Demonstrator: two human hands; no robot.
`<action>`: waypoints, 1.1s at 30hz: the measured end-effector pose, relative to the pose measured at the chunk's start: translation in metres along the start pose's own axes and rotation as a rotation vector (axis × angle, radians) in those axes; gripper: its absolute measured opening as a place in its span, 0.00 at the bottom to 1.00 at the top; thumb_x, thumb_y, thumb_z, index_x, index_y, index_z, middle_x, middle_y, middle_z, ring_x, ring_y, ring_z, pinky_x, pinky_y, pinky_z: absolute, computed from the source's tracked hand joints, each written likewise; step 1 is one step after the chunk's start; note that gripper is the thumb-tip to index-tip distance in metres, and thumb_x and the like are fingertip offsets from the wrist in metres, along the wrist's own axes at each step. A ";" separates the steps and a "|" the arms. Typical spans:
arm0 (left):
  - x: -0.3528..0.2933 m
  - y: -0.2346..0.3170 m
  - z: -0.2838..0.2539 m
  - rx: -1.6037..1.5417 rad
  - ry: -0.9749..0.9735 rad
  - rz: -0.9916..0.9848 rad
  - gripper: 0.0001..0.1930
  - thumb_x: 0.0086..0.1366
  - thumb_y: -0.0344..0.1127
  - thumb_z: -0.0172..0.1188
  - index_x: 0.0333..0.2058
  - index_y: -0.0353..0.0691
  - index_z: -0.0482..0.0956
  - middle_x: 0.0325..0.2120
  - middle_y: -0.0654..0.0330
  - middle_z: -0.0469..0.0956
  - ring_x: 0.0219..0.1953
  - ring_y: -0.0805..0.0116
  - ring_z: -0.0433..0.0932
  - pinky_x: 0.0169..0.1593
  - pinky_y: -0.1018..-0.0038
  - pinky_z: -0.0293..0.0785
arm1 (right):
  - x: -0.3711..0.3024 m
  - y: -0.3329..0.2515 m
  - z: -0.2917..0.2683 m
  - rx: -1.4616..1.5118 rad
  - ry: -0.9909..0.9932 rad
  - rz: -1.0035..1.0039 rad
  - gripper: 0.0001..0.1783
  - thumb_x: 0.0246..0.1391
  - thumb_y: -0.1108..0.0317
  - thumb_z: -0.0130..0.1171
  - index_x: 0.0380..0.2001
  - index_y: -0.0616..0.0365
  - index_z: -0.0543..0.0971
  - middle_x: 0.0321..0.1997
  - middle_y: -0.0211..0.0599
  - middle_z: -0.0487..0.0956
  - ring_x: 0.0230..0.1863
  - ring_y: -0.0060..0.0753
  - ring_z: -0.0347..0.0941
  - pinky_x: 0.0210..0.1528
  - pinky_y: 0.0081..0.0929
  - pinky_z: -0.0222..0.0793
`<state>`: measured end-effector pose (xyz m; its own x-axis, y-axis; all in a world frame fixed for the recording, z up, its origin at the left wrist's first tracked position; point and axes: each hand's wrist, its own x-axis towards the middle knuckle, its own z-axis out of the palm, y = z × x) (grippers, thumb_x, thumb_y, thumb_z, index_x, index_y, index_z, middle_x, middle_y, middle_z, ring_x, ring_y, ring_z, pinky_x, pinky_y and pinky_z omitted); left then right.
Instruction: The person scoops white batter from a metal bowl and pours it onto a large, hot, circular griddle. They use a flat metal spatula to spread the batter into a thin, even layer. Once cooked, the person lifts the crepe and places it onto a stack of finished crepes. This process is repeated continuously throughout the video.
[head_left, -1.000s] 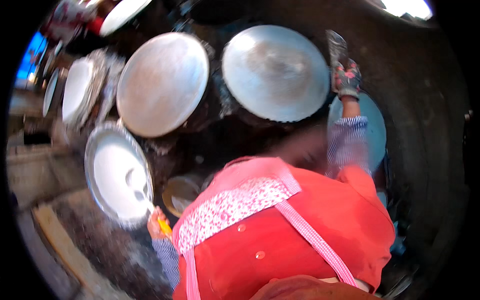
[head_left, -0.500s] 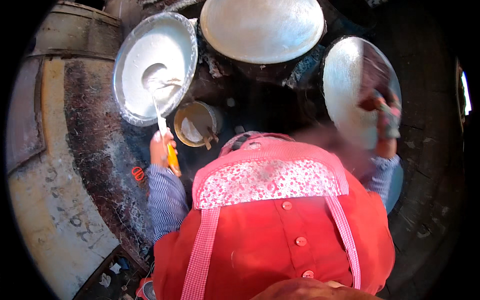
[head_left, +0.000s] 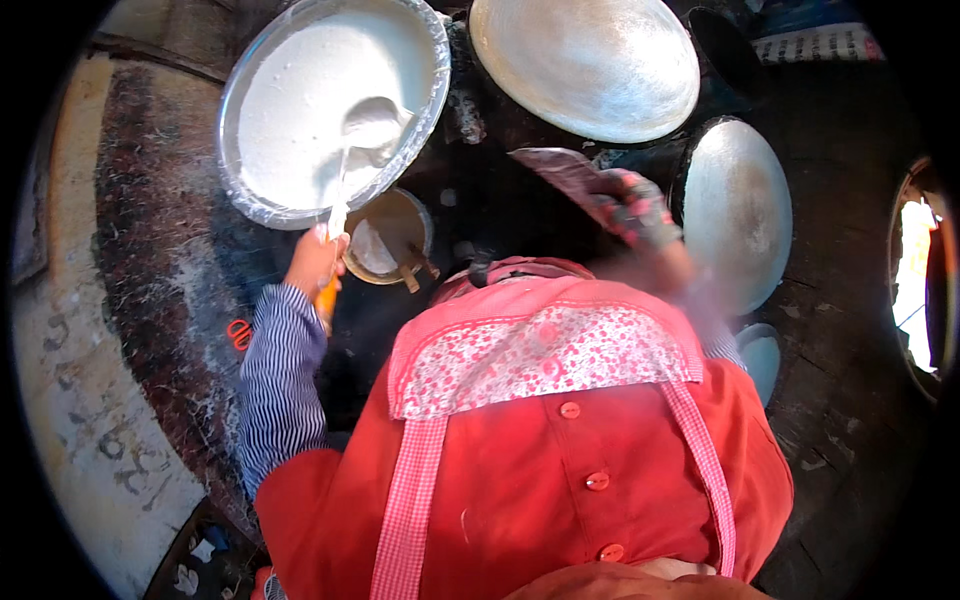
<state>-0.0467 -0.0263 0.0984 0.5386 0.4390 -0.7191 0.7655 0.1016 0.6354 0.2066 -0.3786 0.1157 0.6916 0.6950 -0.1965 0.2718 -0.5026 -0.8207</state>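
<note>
My left hand (head_left: 318, 262) is closed around the yellow-handled ladle (head_left: 372, 128). The ladle's bowl rests in white batter inside a wide metal basin (head_left: 233, 170) at the upper left. In my right hand (head_left: 643, 215), which wears a grey and pink glove, is a flat, pointed, dark reddish-brown piece (head_left: 563, 180) whose kind I cannot make out. That hand is between the large round pan (head_left: 590, 65) at the top and the right-hand pan (head_left: 740, 205). Neither pan shows batter; both surfaces look pale and shiny.
Beside my left hand stands a small bucket (head_left: 428, 235) with a white scoop-like shape and a wooden stick (head_left: 408, 278) in it. Orange-handled scissors (head_left: 239, 334) lie at the left. A pale blue round thing (head_left: 760, 360) shows by my right elbow. Faint steam blurs my right forearm.
My right hand has swung left, off the right-hand pan, carrying the reddish-brown piece. The ladle stays in the batter, its bowl now more visible. The whole view has shifted.
</note>
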 end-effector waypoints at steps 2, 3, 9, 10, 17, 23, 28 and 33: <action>-0.009 -0.007 0.022 -0.422 -0.105 0.046 0.08 0.59 0.38 0.55 0.30 0.43 0.67 0.13 0.67 0.64 0.11 0.78 0.63 0.13 0.80 0.65 | 0.014 -0.005 0.046 -0.208 0.038 -0.268 0.14 0.43 0.71 0.55 0.37 0.55 0.75 0.33 0.39 0.75 0.35 0.40 0.72 0.38 0.30 0.68; -0.016 -0.008 0.038 -0.613 -0.112 0.089 0.12 0.56 0.40 0.59 0.32 0.41 0.67 0.17 0.68 0.65 0.14 0.78 0.65 0.15 0.80 0.65 | 0.027 -0.028 0.070 -0.187 -0.015 -0.291 0.15 0.44 0.70 0.54 0.39 0.55 0.75 0.31 0.38 0.74 0.33 0.39 0.72 0.35 0.29 0.69; -0.015 -0.015 0.064 -1.024 -0.195 0.183 0.24 0.60 0.58 0.45 0.34 0.39 0.69 0.19 0.65 0.68 0.18 0.75 0.68 0.20 0.80 0.67 | 0.073 -0.113 0.197 -0.258 -0.063 -0.870 0.20 0.40 0.65 0.52 0.40 0.58 0.72 0.28 0.38 0.72 0.30 0.39 0.72 0.25 0.30 0.70; -0.018 -0.010 0.061 -0.889 -0.101 0.154 0.25 0.61 0.60 0.41 0.33 0.40 0.69 0.16 0.65 0.67 0.18 0.75 0.69 0.20 0.81 0.67 | 0.074 -0.123 0.198 -0.363 -0.114 -0.784 0.20 0.40 0.65 0.53 0.41 0.58 0.72 0.30 0.37 0.73 0.31 0.38 0.73 0.25 0.29 0.70; 0.000 -0.028 0.078 -0.792 0.097 0.074 0.20 0.61 0.55 0.48 0.31 0.42 0.72 0.14 0.66 0.67 0.14 0.78 0.67 0.17 0.82 0.66 | 0.072 -0.083 0.228 -0.328 -0.166 -0.808 0.19 0.36 0.69 0.54 0.38 0.58 0.74 0.30 0.41 0.74 0.29 0.42 0.71 0.25 0.32 0.69; 0.005 -0.036 0.080 -0.707 0.180 0.011 0.18 0.61 0.48 0.50 0.27 0.37 0.72 0.16 0.62 0.70 0.13 0.74 0.69 0.16 0.79 0.67 | 0.056 -0.062 0.216 0.064 -0.352 -0.740 0.17 0.43 0.73 0.55 0.41 0.55 0.74 0.38 0.43 0.75 0.38 0.43 0.72 0.39 0.26 0.69; -0.001 -0.036 0.082 -0.620 0.249 0.012 0.19 0.62 0.48 0.48 0.32 0.34 0.72 0.20 0.60 0.73 0.18 0.74 0.72 0.20 0.79 0.69 | 0.076 0.137 0.169 0.622 -0.033 0.786 0.13 0.48 0.73 0.52 0.40 0.59 0.75 0.40 0.39 0.76 0.43 0.36 0.71 0.43 0.26 0.68; 0.004 -0.044 0.085 -0.660 0.245 0.038 0.20 0.62 0.48 0.48 0.35 0.34 0.73 0.22 0.60 0.74 0.20 0.74 0.73 0.25 0.79 0.72 | 0.118 0.245 0.133 -0.691 -0.215 0.198 0.20 0.54 0.59 0.46 0.47 0.56 0.72 0.49 0.46 0.72 0.53 0.44 0.66 0.52 0.32 0.64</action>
<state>-0.0482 -0.1049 0.0435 0.4069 0.6333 -0.6583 0.3322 0.5687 0.7525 0.2659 -0.3514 -0.1801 0.6449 0.6073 -0.4639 0.5629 -0.7881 -0.2491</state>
